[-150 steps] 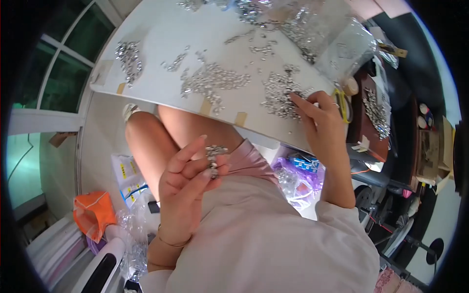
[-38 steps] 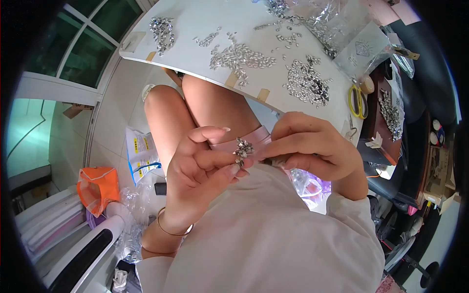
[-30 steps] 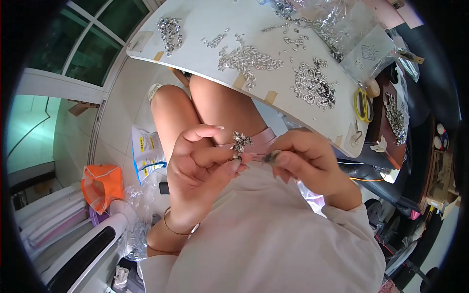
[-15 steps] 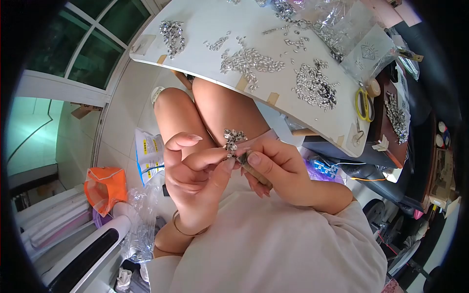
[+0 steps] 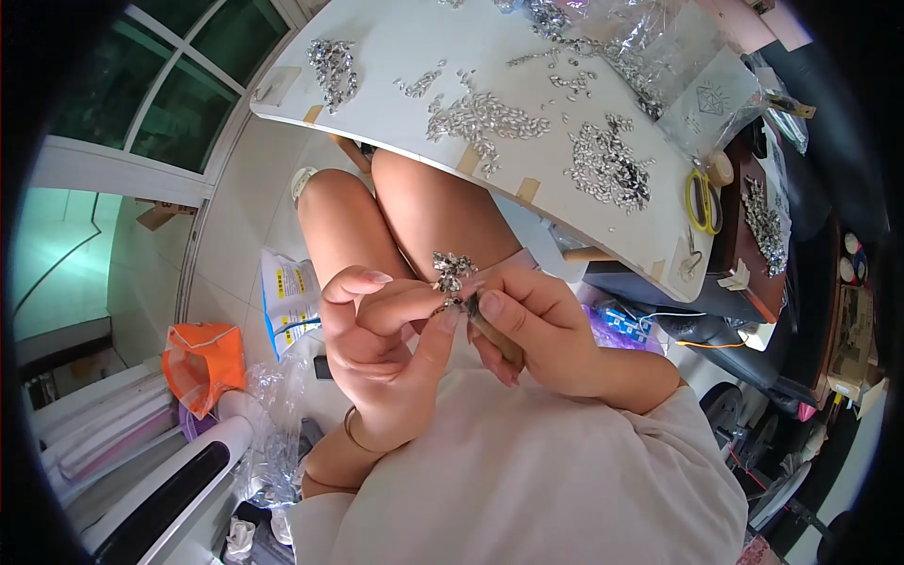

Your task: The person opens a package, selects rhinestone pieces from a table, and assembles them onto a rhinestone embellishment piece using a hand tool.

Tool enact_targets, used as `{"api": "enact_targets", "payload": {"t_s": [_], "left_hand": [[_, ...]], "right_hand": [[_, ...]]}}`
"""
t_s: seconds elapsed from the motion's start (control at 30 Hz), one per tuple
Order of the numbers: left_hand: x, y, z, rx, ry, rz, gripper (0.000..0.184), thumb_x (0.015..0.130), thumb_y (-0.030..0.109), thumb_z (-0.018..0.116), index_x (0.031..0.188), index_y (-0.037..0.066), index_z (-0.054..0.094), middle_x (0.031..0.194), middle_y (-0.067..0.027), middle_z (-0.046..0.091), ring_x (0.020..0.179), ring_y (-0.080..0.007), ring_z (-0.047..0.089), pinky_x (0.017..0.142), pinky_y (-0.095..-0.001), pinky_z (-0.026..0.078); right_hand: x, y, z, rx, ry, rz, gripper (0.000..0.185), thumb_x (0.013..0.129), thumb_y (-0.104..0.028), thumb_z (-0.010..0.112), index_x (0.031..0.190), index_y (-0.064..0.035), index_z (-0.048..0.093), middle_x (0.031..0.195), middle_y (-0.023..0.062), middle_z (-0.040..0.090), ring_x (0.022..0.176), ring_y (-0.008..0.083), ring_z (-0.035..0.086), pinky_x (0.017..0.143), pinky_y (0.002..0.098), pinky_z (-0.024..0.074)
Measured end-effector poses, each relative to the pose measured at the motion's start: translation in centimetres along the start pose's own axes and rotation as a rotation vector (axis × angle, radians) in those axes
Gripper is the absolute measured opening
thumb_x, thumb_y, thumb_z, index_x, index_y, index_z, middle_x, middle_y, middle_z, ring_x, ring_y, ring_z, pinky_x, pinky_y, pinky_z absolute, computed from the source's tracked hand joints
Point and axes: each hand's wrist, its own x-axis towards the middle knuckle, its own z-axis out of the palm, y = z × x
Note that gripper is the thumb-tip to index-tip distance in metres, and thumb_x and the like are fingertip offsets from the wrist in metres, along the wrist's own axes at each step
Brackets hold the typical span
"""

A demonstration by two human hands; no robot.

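Near centre, the left hand [image 5: 388, 364] pinches a silvery gem cluster [image 5: 453, 268], likely steadying it; the right hand [image 5: 544, 315] clasps a tan rod [image 5: 498, 343].

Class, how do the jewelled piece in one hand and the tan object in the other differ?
The jewelled piece is silvery and sparkling; the tan object is dull, with a dark end. The jewelled piece is a spiky cluster, the tan object elongated. The left hand holds the jewelled piece, the right hand the tan object. Both are hand-held.
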Motion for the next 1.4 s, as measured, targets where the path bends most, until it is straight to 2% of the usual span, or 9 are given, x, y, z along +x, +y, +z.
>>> {"api": "enact_targets", "payload": {"t_s": [0.13, 0.43, 0.53, 0.83, 1.03, 1.13, 1.23, 1.33, 1.4], "left_hand": [[-0.1, -0.2, 0.0, 0.062, -0.006, 0.094, 0.054, 0.074, -0.017, 0.057, 0.113, 0.003, 0.026, 0.087, -0.0077, 0.062, 0.083, -0.0127, 0.057, 0.075, -0.0237, 0.048], [-0.4, -0.7, -0.3, 0.29, -0.01, 0.231, 0.054, 0.07, -0.017, 0.059, 0.107, 0.005, 0.027, 0.085, -0.0071, 0.063, 0.075, -0.0139, 0.057, 0.066, -0.0224, 0.045], [-0.2, -0.9, 0.2, 0.223, 0.017, 0.325, 0.052, 0.07, -0.017, 0.059, 0.105, 0.006, 0.028, 0.085, -0.0071, 0.063, 0.074, -0.0141, 0.057, 0.067, -0.0218, 0.043], [-0.6, -0.8, 0.2, 0.132, 0.058, 0.238, 0.049, 0.074, -0.015, 0.056, 0.105, 0.007, 0.026, 0.09, -0.0116, 0.064, 0.079, -0.0119, 0.057, 0.074, -0.0207, 0.043], [0.0, -0.8, 0.4, -0.08, 0.048, 0.112, 0.043, 0.08, -0.013, 0.052, 0.108, 0.007, 0.026, 0.094, -0.0148, 0.064, 0.085, -0.0155, 0.059, 0.079, -0.0242, 0.045], [0.3, -0.8, 0.2, -0.143, -0.014, 0.086, 0.039, 0.084, -0.011, 0.05, 0.109, 0.007, 0.026, 0.095, -0.0153, 0.064, 0.088, -0.017, 0.06, 0.082, -0.0264, 0.045], [0.3, -0.4, 0.3, -0.15, 0.046, 0.046, 0.036, 0.085, -0.01, 0.048, 0.109, 0.007, 0.027, 0.094, -0.0143, 0.064, 0.09, -0.0186, 0.06, 0.084, -0.0286, 0.045], [0.5, -0.2, 0.4, -0.242, 0.026, 0.046, 0.036, 0.085, -0.011, 0.047, 0.109, 0.007, 0.027, 0.093, -0.0138, 0.064, 0.092, -0.0204, 0.06, 0.086, -0.0311, 0.045], [0.5, 0.0, 0.6, -0.236, 0.031, 0.041, 0.036, 0.085, -0.011, 0.047, 0.109, 0.006, 0.027, 0.092, -0.0137, 0.065, 0.092, -0.0211, 0.061, 0.086, -0.0326, 0.045]], "right_hand": [[0.0, 0.0, 0.1, 0.124, -0.022, 0.103, 0.03, 0.096, -0.028, 0.038, 0.083, -0.0034, 0.049, 0.052, 0.0015, 0.045, 0.036, 0.0072, 0.039, 0.035, 0.0203, 0.0304], [-0.2, -0.3, 1.0, 0.206, 0.017, 0.172, 0.028, 0.096, -0.027, 0.038, 0.086, -0.0035, 0.049, 0.051, 0.002, 0.045, 0.035, 0.0083, 0.041, 0.032, 0.0208, 0.0303], [0.0, 0.4, 0.9, 0.231, -0.036, 0.105, 0.026, 0.096, -0.026, 0.039, 0.088, -0.003, 0.049, 0.05, 0.0015, 0.044, 0.034, 0.0081, 0.041, 0.032, 0.0201, 0.0298], [0.6, 1.0, 1.0, 0.141, -0.055, 0.023, 0.025, 0.096, -0.023, 0.038, 0.106, -0.0031, 0.05, 0.049, 0.0012, 0.044, 0.034, 0.0067, 0.039, 0.032, 0.0188, 0.0291], [0.7, 0.1, 0.5, 0.251, -0.071, 0.118, 0.024, 0.096, -0.024, 0.039, 0.098, -0.0038, 0.051, 0.054, 0.0016, 0.047, 0.036, 0.0068, 0.04, 0.034, 0.019, 0.0308], [0.5, 0.6, -0.6, -0.046, -0.046, -0.097, 0.022, 0.096, -0.019, 0.037, 0.103, -0.0012, 0.048, 0.061, 0.0052, 0.05, 0.045, 0.011, 0.046, 0.041, 0.0223, 0.0361], [0.2, 1.3, -1.2, -0.652, 0.111, -0.476, 0.012, 0.091, -0.007, 0.044, 0.099, 0.0007, 0.049, 0.068, 0.0085, 0.055, 0.049, 0.0123, 0.05, 0.046, 0.023, 0.0388], [0.5, 1.2, -0.7, -1.021, 0.195, -0.84, 0.012, 0.084, 0.002, 0.051, 0.096, 0.0018, 0.05, 0.076, 0.0106, 0.059, 0.052, 0.0147, 0.053, 0.048, 0.0242, 0.0416], [0.3, 1.3, -0.5, -1.053, 0.19, -0.83, 0.014, 0.082, 0.004, 0.053, 0.096, 0.0027, 0.051, 0.081, 0.0116, 0.061, 0.054, 0.0167, 0.056, 0.05, 0.0246, 0.0434]]}}
